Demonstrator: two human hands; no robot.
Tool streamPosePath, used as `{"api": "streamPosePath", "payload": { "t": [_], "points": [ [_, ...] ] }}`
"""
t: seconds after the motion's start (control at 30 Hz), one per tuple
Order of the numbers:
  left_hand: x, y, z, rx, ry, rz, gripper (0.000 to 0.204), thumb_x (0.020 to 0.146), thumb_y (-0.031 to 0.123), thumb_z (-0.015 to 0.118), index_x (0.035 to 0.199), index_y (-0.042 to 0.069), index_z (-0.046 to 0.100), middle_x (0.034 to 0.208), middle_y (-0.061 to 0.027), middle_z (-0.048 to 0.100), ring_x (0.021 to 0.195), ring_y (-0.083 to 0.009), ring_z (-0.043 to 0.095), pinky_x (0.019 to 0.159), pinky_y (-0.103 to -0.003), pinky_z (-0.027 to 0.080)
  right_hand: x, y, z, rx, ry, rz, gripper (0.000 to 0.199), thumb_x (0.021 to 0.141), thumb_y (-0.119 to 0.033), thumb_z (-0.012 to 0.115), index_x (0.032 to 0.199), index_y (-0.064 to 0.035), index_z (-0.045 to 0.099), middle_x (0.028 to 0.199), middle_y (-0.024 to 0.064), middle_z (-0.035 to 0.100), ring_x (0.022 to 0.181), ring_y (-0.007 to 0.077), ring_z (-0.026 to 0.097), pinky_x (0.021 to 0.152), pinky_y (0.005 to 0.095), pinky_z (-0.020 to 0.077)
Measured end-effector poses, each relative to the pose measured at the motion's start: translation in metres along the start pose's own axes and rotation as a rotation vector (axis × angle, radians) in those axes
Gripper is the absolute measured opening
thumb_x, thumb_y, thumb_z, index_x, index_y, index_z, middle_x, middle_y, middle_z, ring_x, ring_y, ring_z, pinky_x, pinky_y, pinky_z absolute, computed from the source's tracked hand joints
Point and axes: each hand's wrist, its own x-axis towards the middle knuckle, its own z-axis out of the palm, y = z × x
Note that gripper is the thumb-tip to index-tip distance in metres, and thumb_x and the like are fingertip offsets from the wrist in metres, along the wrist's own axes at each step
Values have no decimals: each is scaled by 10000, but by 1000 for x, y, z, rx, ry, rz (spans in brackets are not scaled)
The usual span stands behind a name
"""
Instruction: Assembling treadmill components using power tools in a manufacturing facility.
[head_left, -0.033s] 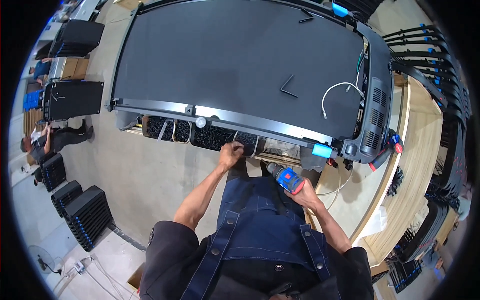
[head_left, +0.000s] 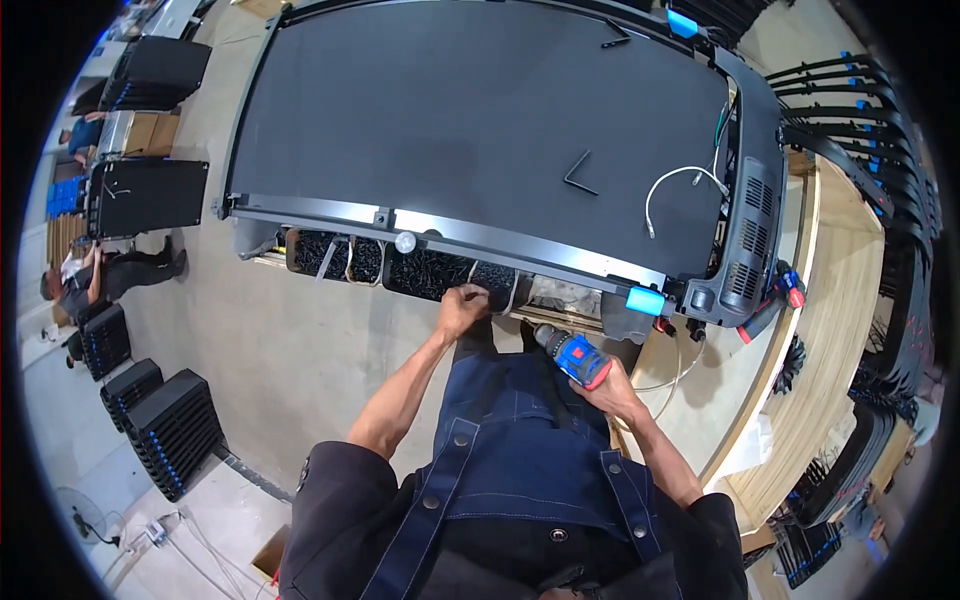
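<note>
I stand at the front edge of a large dark treadmill deck with a silver front rail. Under that rail sit trays of small black screws. My left hand reaches into the screw tray, its fingers curled down among the screws; whether it holds any is hidden. My right hand is shut on a blue and red cordless screwdriver, held close to my body with its tip pointing up-left toward the rail.
A black L-shaped hex key and a white cable lie on the deck. A wooden rack with black frames stands on the right. Stacked black parts sit on the floor left, near another person.
</note>
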Motion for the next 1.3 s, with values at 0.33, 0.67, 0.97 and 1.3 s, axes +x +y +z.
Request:
{"api": "streamPosePath", "payload": {
  "t": [0.33, 0.67, 0.97, 1.3],
  "points": [
    [-102, 122, -1, -1103, -240, -164, 224, 931, 117, 712, 1122, 24, 640, 1034, -113, 707, 863, -194, 719, 774, -281, 633, -22, -79, -12, 329, -2, -114, 452, 741, -117, 778, 1149, -7, 617, 993, 81, 687, 900, 171, 636, 861, 331, 522],
    [-115, 160, 12, -1376, -332, -163, 212, 933, 103, 696, 1138, 82, 646, 1058, -75, 694, 982, -199, 694, 861, -285, 623, -23, -97, -21, 348, 70, -211, 314, 748, -124, 783, 1014, -8, 663, 913, 56, 680, 833, 168, 633, 806, 325, 524],
    [-108, 192, 14, -1151, -218, -22, 157, 942, 105, 692, 1086, 58, 652, 1048, -91, 700, 950, -194, 705, 840, -274, 622, -23, -119, -44, 91, 178, -310, 280, 748, -137, 778, 970, 0, 675, 856, 92, 717, 756, 189, 681, 750, 322, 547],
    [-87, 245, 0, -509, -399, 17, 366, 913, 188, 760, 1176, -21, 616, 1034, -123, 679, 956, -204, 697, 839, -308, 591, -36, -112, -69, 153, 193, -293, 358, 714, -164, 820, 981, 8, 655, 872, 96, 720, 772, 184, 683, 764, 320, 553]
  ]
}}
